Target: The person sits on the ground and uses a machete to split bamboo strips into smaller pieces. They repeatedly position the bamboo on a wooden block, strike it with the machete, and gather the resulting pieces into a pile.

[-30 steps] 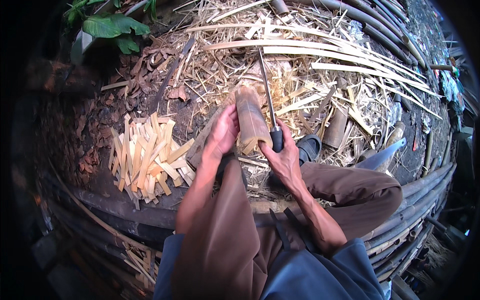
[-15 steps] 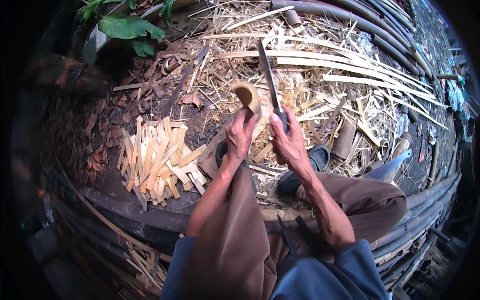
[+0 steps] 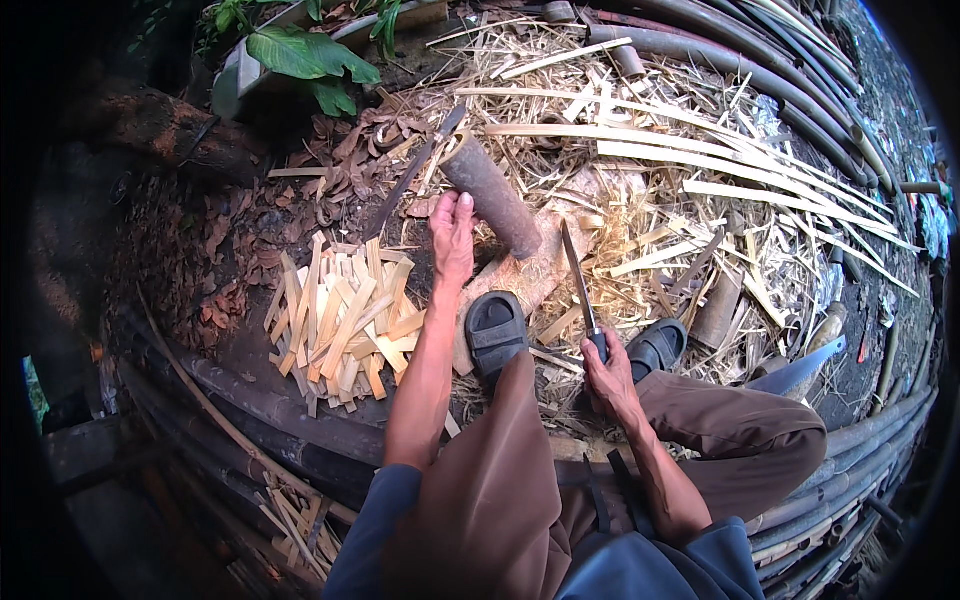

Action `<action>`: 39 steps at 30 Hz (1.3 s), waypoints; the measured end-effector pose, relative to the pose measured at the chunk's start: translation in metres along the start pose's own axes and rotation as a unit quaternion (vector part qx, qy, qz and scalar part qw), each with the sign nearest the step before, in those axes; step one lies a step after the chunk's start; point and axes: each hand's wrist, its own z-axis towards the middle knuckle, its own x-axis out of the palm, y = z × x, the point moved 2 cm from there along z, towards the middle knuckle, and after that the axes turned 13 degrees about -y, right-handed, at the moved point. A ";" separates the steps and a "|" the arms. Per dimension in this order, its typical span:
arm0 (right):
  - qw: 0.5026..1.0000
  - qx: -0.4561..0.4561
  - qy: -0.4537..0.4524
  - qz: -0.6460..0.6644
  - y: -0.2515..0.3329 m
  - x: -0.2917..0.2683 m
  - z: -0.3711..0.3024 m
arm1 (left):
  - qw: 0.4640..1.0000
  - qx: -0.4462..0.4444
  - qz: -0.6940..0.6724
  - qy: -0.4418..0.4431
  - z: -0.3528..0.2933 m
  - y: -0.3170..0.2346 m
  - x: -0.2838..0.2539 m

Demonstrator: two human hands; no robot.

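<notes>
My left hand (image 3: 455, 237) is closed on the edge of a split bamboo section (image 3: 492, 197), its brown outer side facing up. The piece slants, its lower end over a pale, worn wooden block (image 3: 556, 237); I cannot tell if they touch. In my right hand (image 3: 611, 380) is a long knife (image 3: 578, 278), gripped by its dark handle, blade pointing away from me with its tip near the block's right side. To the left of my sandalled foot lies a heap of short split bamboo strips (image 3: 345, 318).
Long pale bamboo strips (image 3: 740, 160) stretch across shavings at the far right. A second long blade (image 3: 415, 170) lies beyond my left hand. A handsaw (image 3: 800, 368) rests by my right knee. Bamboo poles (image 3: 690, 55) line the far edge; more poles (image 3: 860, 445) run beside me.
The bamboo section has turned from end-on to showing its length, and moved slightly left. My right hand has drawn the knife back toward me and lowered it.
</notes>
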 end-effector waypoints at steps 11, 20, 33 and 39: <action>0.989 0.060 0.054 0.123 -0.024 0.012 0.005 | 0.947 -0.227 -0.077 -0.214 0.061 0.004 0.001; 0.980 0.120 0.051 0.151 -0.024 0.012 0.005 | 0.920 -0.301 -0.175 -0.180 0.072 0.038 -0.049; 0.986 -0.156 -0.033 0.050 0.108 -0.022 -0.012 | 0.963 0.136 0.219 0.083 -0.058 -0.016 0.043; 0.990 -0.135 0.027 0.031 0.146 -0.012 -0.012 | 0.959 0.135 0.224 0.107 -0.063 0.012 0.037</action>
